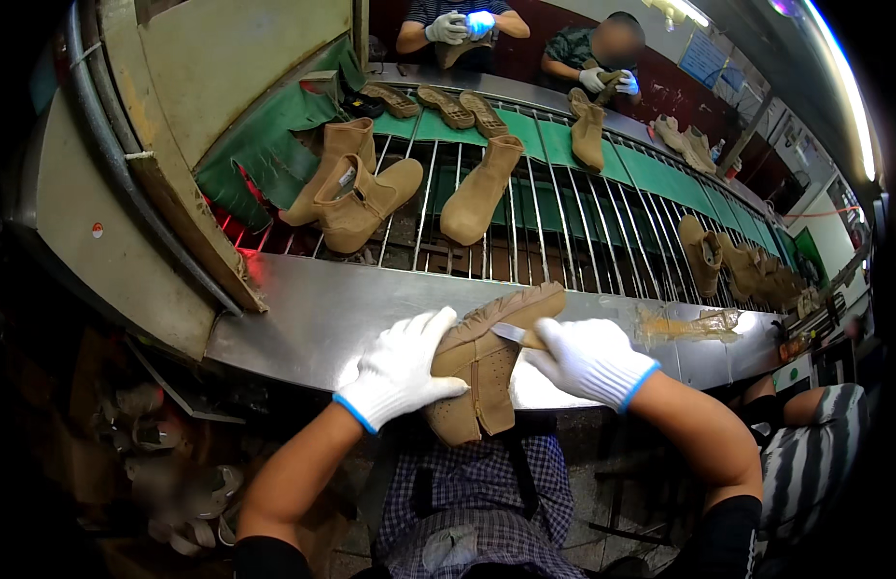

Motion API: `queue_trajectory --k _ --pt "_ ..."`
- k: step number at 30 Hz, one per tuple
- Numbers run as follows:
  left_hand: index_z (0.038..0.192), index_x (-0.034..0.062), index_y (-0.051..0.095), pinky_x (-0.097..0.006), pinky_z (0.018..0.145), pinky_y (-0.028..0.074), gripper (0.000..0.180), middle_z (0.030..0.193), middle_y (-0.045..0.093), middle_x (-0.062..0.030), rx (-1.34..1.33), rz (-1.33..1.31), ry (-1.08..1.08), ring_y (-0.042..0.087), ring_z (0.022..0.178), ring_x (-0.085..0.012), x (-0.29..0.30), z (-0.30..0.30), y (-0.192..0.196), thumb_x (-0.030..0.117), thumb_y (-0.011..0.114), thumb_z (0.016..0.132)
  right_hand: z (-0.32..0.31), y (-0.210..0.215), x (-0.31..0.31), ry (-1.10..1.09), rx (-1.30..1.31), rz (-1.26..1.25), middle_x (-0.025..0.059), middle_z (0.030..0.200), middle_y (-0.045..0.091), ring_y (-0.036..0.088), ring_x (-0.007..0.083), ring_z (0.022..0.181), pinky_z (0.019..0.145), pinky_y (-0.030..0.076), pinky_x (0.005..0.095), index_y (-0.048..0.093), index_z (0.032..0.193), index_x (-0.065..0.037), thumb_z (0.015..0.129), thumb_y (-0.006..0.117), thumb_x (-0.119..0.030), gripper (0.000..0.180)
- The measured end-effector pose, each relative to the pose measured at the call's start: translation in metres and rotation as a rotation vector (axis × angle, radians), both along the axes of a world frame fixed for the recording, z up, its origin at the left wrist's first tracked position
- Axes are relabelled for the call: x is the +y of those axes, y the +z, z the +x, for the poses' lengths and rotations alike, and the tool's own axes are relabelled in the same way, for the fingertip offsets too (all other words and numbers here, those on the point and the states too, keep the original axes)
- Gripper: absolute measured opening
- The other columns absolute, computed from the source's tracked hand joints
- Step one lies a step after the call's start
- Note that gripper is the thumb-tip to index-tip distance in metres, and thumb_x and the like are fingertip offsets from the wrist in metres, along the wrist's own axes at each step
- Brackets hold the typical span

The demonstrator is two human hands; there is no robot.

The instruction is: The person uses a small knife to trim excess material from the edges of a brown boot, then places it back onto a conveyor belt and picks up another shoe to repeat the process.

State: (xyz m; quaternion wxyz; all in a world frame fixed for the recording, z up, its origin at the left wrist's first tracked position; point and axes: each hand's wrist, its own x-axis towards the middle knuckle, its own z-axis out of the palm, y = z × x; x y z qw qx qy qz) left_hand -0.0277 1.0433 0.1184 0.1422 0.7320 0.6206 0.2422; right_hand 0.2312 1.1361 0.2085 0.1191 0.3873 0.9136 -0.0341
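A tan ankle boot with a side zipper and small perforations is tilted over the near edge of the metal bench, its chunky, ridged sole end pointing away from me. My left hand, in a white knit glove with blue trim, grips the boot's left side, thumb across the upper. My right hand, gloved alike, is closed around what looks like a small brush with a flat pale tip and tan handle. The tip lies against or just over the boot near the sole line; I cannot tell whether it touches.
Beyond the steel ledge, a rack of metal rods carries tan boots, loose soles and green cloth strips. More boots stand at the right. Two gloved people work across it; another person's striped leg is at my right.
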Motion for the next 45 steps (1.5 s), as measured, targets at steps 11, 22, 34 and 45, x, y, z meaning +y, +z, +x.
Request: queue_trajectory --k 11,22,34,45 --pt "0.146 0.0024 0.057 -0.045 0.107 0.054 0.086 0.138 0.066 -0.0194 -0.058 0.057 -0.084 0.066 0.125 -0.0391 0.006 -0.007 -0.001 0.039 0.092 0.076 -0.01 -0.073 -0.01 -0.347 0.578 -0.777 0.0216 0.075 0.07 0.071 0.0264 0.066 0.062 0.057 0.0409 0.063 0.109 0.0 0.105 0.061 -0.036 0.037" --pt "0.144 0.0145 0.067 -0.046 0.1 0.057 0.064 0.135 0.065 -0.0167 0.084 0.097 -0.193 0.068 0.118 -0.0386 0.001 -0.013 0.0 0.039 0.084 0.087 -0.025 -0.014 -0.08 0.07 0.198 -0.4 0.0204 0.078 0.073 0.074 0.0353 0.065 0.059 0.059 0.0497 0.058 0.11 -0.001 0.107 0.062 -0.043 0.042" --pt "0.147 0.0187 0.063 -0.048 0.101 0.057 0.063 0.135 0.063 -0.019 0.311 -0.013 -0.219 0.066 0.119 -0.0386 0.013 0.007 0.031 0.04 0.076 0.089 0.034 -0.047 -0.002 0.016 0.355 0.035 0.0192 0.094 0.073 0.075 0.0389 0.08 0.072 0.061 0.0472 0.061 0.113 -0.007 0.106 0.06 -0.05 0.044" --pt "0.13 0.0089 0.069 -0.05 0.104 0.053 0.058 0.132 0.064 -0.0201 0.298 0.179 -0.166 0.062 0.125 -0.0408 0.01 0.021 0.036 0.041 0.083 0.083 0.127 -0.128 0.055 -0.463 0.544 0.112 0.0241 0.102 0.076 0.074 0.0448 0.088 0.077 0.059 0.0542 0.065 0.118 -0.009 0.102 0.065 -0.049 0.043"
